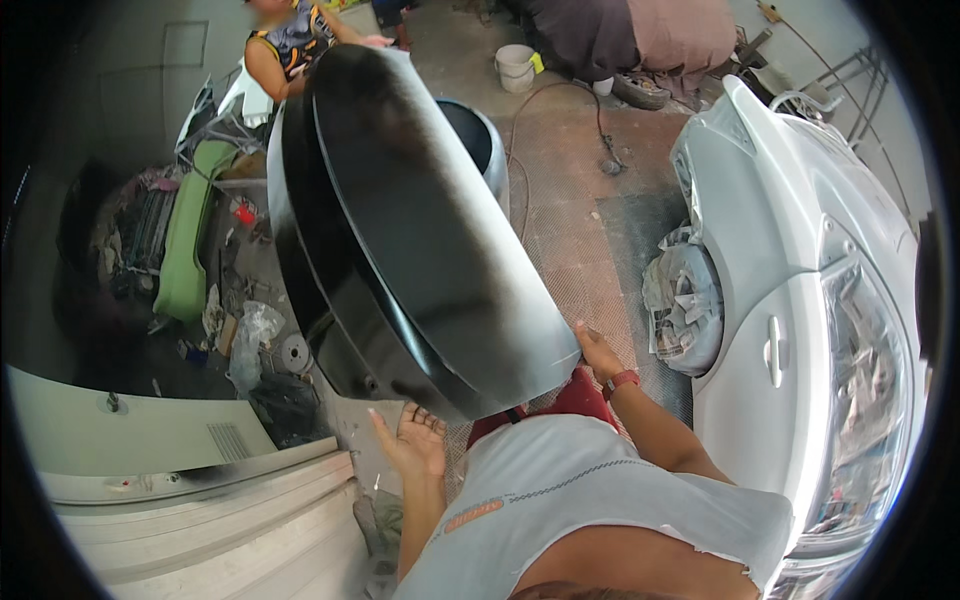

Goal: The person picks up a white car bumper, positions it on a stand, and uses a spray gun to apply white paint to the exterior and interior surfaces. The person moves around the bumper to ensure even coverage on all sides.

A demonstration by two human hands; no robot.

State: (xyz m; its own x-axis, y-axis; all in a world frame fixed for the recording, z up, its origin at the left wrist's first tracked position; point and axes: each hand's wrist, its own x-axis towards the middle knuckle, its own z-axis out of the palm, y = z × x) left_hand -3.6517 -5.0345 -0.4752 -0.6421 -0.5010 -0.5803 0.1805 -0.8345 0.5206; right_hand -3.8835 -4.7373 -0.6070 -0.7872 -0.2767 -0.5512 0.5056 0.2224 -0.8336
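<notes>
A large curved car body panel (pixel 420 215), glossy black with cloudy grey-white edges, is held up in front of me. My right hand (pixel 597 352), with a red wristband, grips its near right corner; some of the fingers are hidden. Just below the near left edge is my left hand (pixel 412 440), palm up, with the thumb apart and the fingers loosely bent. Its fingertips are close to the panel's edge, and I cannot tell whether they touch. At the far end another person (pixel 290 50) in a patterned sleeveless top has hands at the panel.
On the right stands a white car (pixel 755 250) with its wheel (pixel 685 310) wrapped. A green bumper (pixel 190 235) and clutter lie at left, above pale panels (pixel 200 510). Farther off are a white bucket (pixel 515 68), a hose (pixel 560 85) and a covered vehicle (pixel 640 35).
</notes>
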